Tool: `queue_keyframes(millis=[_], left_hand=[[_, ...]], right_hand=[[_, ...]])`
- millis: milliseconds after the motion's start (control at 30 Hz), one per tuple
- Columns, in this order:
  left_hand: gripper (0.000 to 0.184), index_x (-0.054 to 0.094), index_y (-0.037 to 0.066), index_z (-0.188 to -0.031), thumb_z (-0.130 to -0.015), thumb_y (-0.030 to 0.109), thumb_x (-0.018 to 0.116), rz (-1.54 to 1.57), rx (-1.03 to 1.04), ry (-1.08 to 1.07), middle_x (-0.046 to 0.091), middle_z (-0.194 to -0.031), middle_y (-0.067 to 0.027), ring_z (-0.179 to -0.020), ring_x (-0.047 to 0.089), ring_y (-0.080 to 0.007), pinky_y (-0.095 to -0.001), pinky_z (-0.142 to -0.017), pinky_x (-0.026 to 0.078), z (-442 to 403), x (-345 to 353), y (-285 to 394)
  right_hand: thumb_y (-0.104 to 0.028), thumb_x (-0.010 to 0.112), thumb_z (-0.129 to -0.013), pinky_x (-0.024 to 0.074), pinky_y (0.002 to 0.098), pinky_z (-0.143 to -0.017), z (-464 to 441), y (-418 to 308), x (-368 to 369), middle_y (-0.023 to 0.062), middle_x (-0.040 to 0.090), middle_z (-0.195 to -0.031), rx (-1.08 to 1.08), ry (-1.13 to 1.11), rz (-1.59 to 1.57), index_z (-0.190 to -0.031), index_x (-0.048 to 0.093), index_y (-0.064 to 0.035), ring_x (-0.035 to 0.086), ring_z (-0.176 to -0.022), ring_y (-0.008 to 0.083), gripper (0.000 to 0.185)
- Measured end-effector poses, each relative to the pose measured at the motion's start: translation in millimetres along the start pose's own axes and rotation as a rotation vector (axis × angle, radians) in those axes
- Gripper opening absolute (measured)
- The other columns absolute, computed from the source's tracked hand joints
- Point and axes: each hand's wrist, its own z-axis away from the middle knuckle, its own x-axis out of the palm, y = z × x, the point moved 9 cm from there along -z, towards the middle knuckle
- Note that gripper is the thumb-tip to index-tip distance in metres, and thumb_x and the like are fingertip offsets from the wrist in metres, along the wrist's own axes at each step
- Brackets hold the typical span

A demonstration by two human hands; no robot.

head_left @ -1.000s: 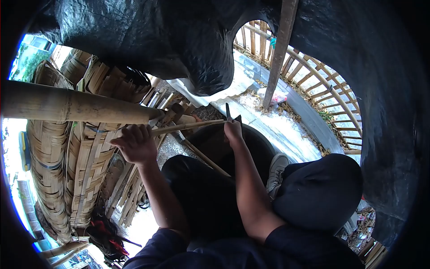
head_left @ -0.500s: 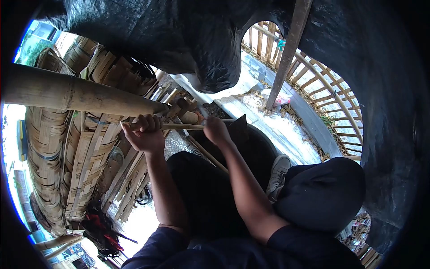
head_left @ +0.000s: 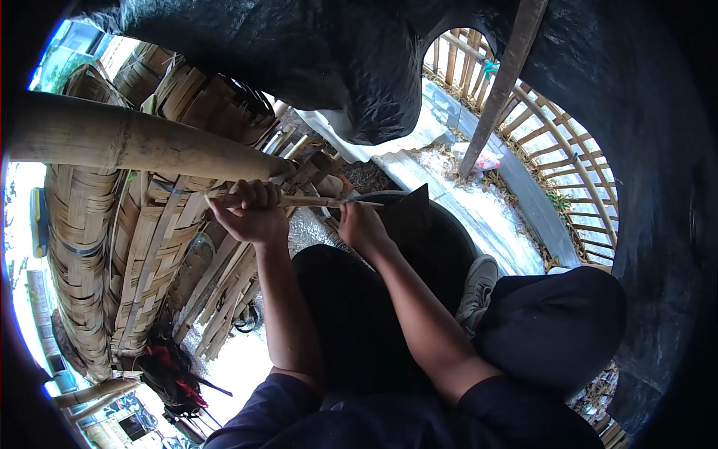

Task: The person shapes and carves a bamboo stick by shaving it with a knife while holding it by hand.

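My left hand [head_left: 254,211] is closed around the thick end of a pale bamboo stick [head_left: 310,202]. The stick points right and narrows to a tip beyond my other hand. My right hand [head_left: 362,227] is closed at the stick's narrow part. It grips what looks like a small knife, mostly hidden by the fingers, with a bit of grey blade against the stick. Just right of the stick's tip stands a dark triangular plate [head_left: 410,213], over a dark round tub [head_left: 452,232] between my legs.
A thick bamboo pole [head_left: 134,138] crosses at upper left, above tall woven bamboo baskets [head_left: 82,262]. Black plastic sheeting [head_left: 299,52] hangs overhead, with a slanted post [head_left: 497,97] at the right. Bamboo strips [head_left: 224,307] lean below the baskets. A slatted bamboo fence [head_left: 568,165] stands outside.
My right hand has come down against the stick and its raised blade no longer shows upright. The stick's pointed end now shows past that hand. The whole view has shifted slightly.
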Motion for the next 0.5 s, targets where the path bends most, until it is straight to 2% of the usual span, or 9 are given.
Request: queue_keyframes(millis=[100,133,233,267,333,367,400,433,500], left_hand=[[0.055,0.023,0.015,-0.059,-0.092,0.058,0.027,-0.006,-0.082,0.020,0.015,-0.049,0.0033,-0.047,0.010,-0.0106,-0.0287,-0.045,0.013,2,9,-9],[0.053,0.023,0.015,-0.059,-0.092,0.055,0.028,-0.049,-0.069,0.019,0.015,-0.049,0.0032,-0.047,0.010,-0.0105,-0.0286,-0.045,0.013,1,8,-8],[0.052,0.024,0.015,-0.058,-0.092,0.055,0.030,-0.048,-0.080,0.067,0.016,-0.047,0.0029,-0.046,0.008,-0.0108,-0.0299,-0.045,0.012,1,5,-9],[0.052,0.024,0.015,-0.058,-0.091,0.054,0.030,-0.031,-0.081,0.021,0.016,-0.047,0.0029,-0.046,0.008,-0.0107,-0.0299,-0.045,0.012,0,1,-10],[0.051,0.024,0.015,-0.058,-0.091,0.053,0.030,-0.012,-0.080,-0.031,0.015,-0.047,0.0030,-0.046,0.008,-0.0106,-0.0298,-0.045,0.013,-4,6,-9],[0.053,0.024,0.015,-0.059,-0.091,0.057,0.029,-0.014,-0.100,-0.089,0.016,-0.048,0.0033,-0.046,0.011,-0.0103,-0.0293,-0.044,0.012,-6,10,-13],[0.055,0.023,0.015,-0.060,-0.091,0.060,0.027,-0.017,-0.122,-0.139,0.017,-0.050,0.0036,-0.045,0.013,-0.0101,-0.0288,-0.044,0.012,-5,16,-15],[0.055,0.023,0.015,-0.060,-0.091,0.060,0.027,-0.020,-0.124,-0.128,0.017,-0.050,0.0036,-0.045,0.013,-0.0101,-0.0288,-0.044,0.012,-4,18,-16],[0.064,0.025,0.015,-0.061,-0.088,0.074,0.026,0.015,-0.114,-0.111,0.020,-0.050,0.0040,-0.044,0.014,-0.0098,-0.0282,-0.043,0.012,-4,25,-19]], right_hand=[[-0.017,0.042,-0.095,0.0494,0.0521,-0.073,9,-56,-4,0.0310,0.062,-0.082,-0.114,0.074,0.000,-0.091,0.058,0.0053,0.063,-0.084,0.0444,0.027],[-0.017,0.042,-0.095,0.0490,0.0523,-0.075,10,-53,-7,0.0313,0.062,-0.082,-0.053,0.077,0.012,-0.094,0.059,0.0057,0.062,-0.084,0.0447,0.028],[-0.017,0.042,-0.095,0.0483,0.0526,-0.076,-7,11,4,0.0308,0.062,-0.083,0.013,-0.029,0.064,-0.095,0.060,0.0046,0.061,-0.084,0.0464,0.028],[-0.020,0.042,-0.095,0.0483,0.0526,-0.077,-17,45,6,0.0297,0.062,-0.086,0.044,0.054,0.020,-0.096,0.061,0.0031,0.061,-0.086,0.0452,0.030],[-0.021,0.042,-0.096,0.0483,0.0522,-0.077,-19,36,-3,0.0292,0.063,-0.087,0.033,-0.001,0.048,-0.095,0.061,0.0031,0.062,-0.087,0.0443,0.031],[-0.022,0.041,-0.096,0.0482,0.0519,-0.077,-20,32,-3,0.0287,0.063,-0.087,0.027,-0.059,0.078,-0.094,0.061,0.0031,0.062,-0.088,0.0435,0.032],[-0.022,0.041,-0.096,0.0480,0.0511,-0.077,-9,-8,-20,0.0290,0.063,-0.087,-0.109,-0.021,-0.054,-0.094,0.061,0.0030,0.062,-0.089,0.0428,0.032],[-0.022,0.041,-0.096,0.0480,0.0511,-0.077,-9,-16,-23,0.0290,0.063,-0.087,-0.103,-0.031,-0.053,-0.094,0.061,0.0030,0.062,-0.089,0.0428,0.032],[-0.023,0.041,-0.096,0.0480,0.0497,-0.078,-14,-20,-20,0.0286,0.063,-0.089,-0.077,-0.090,0.042,-0.094,0.061,0.0030,0.062,-0.089,0.0428,0.033]])
